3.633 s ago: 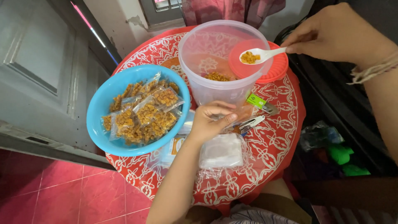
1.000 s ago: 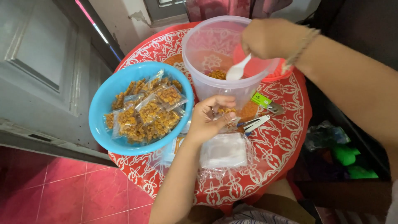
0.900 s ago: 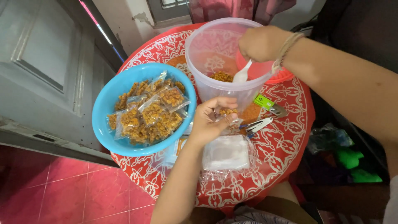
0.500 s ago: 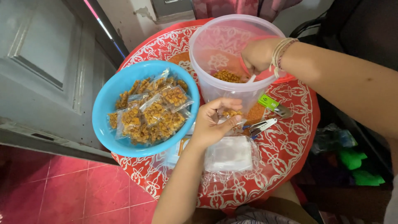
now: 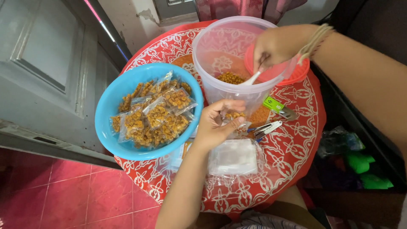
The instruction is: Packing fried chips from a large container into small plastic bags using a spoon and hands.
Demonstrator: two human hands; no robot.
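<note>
My right hand (image 5: 277, 44) grips a white plastic spoon (image 5: 251, 79) and dips it into a tall clear plastic tub (image 5: 220, 42) that holds yellow snack pieces (image 5: 230, 77) at its bottom. My left hand (image 5: 216, 123) pinches open a small clear pouch (image 5: 234, 119) with some snack pieces in it, just in front of the tub. Both sit over a round table (image 5: 288, 140) with a red and white patterned cloth.
A blue bowl (image 5: 111, 101) on the left holds several filled snack pouches (image 5: 154, 114). A stack of unfilled clear bags (image 5: 233, 157) lies near the table's front. A stapler (image 5: 263, 128), a green box (image 5: 272, 104) and an orange lid (image 5: 296, 74) lie right of the tub. Grey door at left.
My right hand carried a full spoon from the right, then went down into the tub; now it has lifted slightly with the spoon still inside. The pouch gained snack pieces.
</note>
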